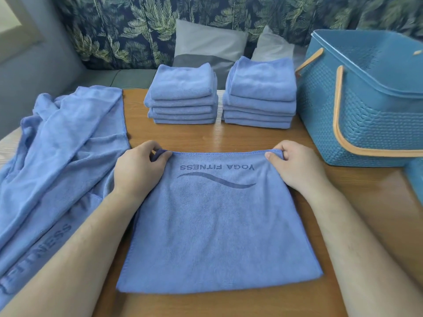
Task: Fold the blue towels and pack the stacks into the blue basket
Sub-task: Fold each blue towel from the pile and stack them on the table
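A blue towel (217, 225) printed "YOGA FITNESS" lies folded once on the wooden table (377, 213) in front of me. My left hand (139, 165) pinches its far left corner. My right hand (295, 163) pinches its far right corner. Two stacks of folded blue towels stand at the back of the table, the left stack (182, 94) and the right stack (261, 93), each several towels high. The blue basket (370, 115) with tan handles stands at the right, and what I see of its inside holds no towels.
A heap of unfolded blue towels (59, 168) covers the table's left side and hangs over its edge. Behind the table are a grey sofa, pillows (210, 42) and a leaf-patterned curtain. Another blue object (415, 179) shows at the right edge.
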Tool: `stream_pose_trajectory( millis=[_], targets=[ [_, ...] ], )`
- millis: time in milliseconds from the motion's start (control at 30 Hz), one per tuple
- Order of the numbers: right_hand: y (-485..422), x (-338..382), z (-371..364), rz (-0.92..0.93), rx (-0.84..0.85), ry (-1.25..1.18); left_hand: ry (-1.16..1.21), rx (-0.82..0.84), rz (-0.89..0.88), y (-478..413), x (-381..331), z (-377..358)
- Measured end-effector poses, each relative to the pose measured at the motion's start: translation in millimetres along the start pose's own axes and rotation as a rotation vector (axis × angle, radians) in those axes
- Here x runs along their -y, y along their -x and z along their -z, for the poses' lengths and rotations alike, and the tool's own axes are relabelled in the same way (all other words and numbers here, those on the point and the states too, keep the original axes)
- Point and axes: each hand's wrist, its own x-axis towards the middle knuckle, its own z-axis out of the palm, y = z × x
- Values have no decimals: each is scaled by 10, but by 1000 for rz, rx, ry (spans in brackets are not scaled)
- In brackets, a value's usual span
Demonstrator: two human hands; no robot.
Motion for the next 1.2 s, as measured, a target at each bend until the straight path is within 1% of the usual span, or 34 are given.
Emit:
stream_pose_trajectory(
  millis=[67,200,267,333,400,500,600,733,833,967,1200],
  targets=[
    [-16,27,1,-26,2,15,2,9,4,23,-13,5],
    [-2,84,19,-78,-13,-9,-33,36,-65,67,-28,18],
    [34,113,15,-39,-25,77,-44,64,-75,57,-32,18],
    [68,113,2,37,-22,192,-56,86,-90,54,-30,12],
    [75,92,-10,113,-6,197,-67,91,-106,59,-20,-3],
    [57,67,-16,203,-30,114,-78,78,-131,43,-6,-12],
    [64,72,-27,220,-52,-45,-26,64,-135,49,-35,22],
    [72,46,-51,188,-90,-178,133,57,-118,81,-29,57],
    [52,1,-41,88,-81,-280,262,54,-91,67,7,70],
    [48,-25,-48,19,-72,-401,340,72,-41,64,52,88],
    [44,-13,-44,25,-106,-467,420,101,-46,47,66,106]
  ],
)
